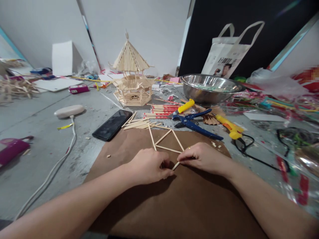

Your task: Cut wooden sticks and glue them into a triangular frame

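A flat frame of thin wooden sticks [168, 149], joined in triangles, lies on the brown paper sheet [196, 205]. At its near right corner my right hand [205, 157] is closed, its fingertips pinching a short wooden stick [175, 166] that slants toward me. My left hand [149, 166] is curled at the near left, thumb and finger closed at the lower end of the same stick; part of the frame is hidden behind it. Loose cut sticks [141, 124] lie just beyond the frame, next to a black phone [113, 124].
A stick pagoda model [133, 84] stands behind. Blue cutters [196, 123], a yellow knife [186, 105] and a yellow glue gun [230, 127] lie right of centre, near a steel bowl [211, 94]. A white cable [58, 162] runs along the left.
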Action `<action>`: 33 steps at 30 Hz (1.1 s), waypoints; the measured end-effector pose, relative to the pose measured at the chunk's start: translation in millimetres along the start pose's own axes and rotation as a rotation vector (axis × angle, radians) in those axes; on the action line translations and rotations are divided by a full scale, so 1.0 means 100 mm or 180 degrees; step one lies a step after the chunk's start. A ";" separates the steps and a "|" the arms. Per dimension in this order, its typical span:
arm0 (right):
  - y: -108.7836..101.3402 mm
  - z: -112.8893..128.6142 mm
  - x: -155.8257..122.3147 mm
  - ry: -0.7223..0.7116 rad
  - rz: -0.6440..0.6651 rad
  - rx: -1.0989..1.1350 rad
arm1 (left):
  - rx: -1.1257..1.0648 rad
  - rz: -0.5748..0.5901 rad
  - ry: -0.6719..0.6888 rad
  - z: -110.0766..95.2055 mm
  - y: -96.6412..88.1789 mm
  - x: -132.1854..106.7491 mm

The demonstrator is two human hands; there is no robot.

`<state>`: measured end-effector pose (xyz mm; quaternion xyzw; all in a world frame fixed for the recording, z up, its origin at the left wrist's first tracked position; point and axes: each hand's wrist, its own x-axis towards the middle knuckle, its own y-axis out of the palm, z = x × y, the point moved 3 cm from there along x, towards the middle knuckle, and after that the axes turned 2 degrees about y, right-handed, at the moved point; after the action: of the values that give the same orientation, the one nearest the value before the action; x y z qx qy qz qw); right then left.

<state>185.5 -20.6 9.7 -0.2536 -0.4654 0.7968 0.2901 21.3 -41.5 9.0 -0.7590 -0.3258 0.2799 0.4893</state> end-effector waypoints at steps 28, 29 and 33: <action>-0.11 -0.17 -0.03 0.0570 -0.0176 0.0013 | 0.0172 -0.0028 -0.0071 -0.02 0.03 -0.02; -0.11 -0.18 -0.02 0.0573 -0.0178 0.0009 | 0.0183 -0.0020 -0.0077 -0.03 0.03 -0.02; -0.10 -0.18 -0.01 0.0565 -0.0184 0.0028 | 0.0211 0.0010 -0.0121 -0.04 0.02 -0.02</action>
<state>200.5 -6.5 11.2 -0.3084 -0.4415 0.7645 0.3541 23.3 -45.7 9.2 -0.7374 -0.3243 0.3057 0.5075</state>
